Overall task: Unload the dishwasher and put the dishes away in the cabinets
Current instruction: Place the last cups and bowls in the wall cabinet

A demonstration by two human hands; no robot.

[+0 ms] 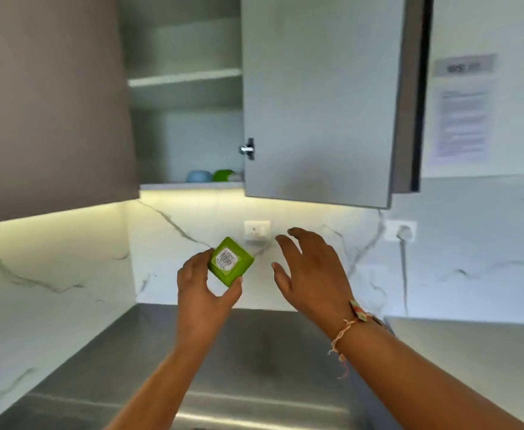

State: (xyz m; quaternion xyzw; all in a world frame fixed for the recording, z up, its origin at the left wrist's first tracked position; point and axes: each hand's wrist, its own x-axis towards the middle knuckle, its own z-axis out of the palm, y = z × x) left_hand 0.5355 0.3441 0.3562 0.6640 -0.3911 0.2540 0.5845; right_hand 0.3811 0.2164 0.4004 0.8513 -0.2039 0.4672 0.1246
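Now the left hand point(203, 287) pinches a green cup point(231, 261) beside the right hand point(312, 271), fingers spread.

Sticker point(227, 259), wall notice point(462, 119): text illegible.

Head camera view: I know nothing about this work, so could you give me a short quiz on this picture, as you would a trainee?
1. Which hand holds the green square dish?
2. True or false: the cabinet door is closed.
3. On the bottom shelf, what sits beside the blue bowl? A) a red cup B) a green bowl C) a glass

Key
1. The left hand. The right hand is open and holds nothing.
2. False: it stands open.
3. B
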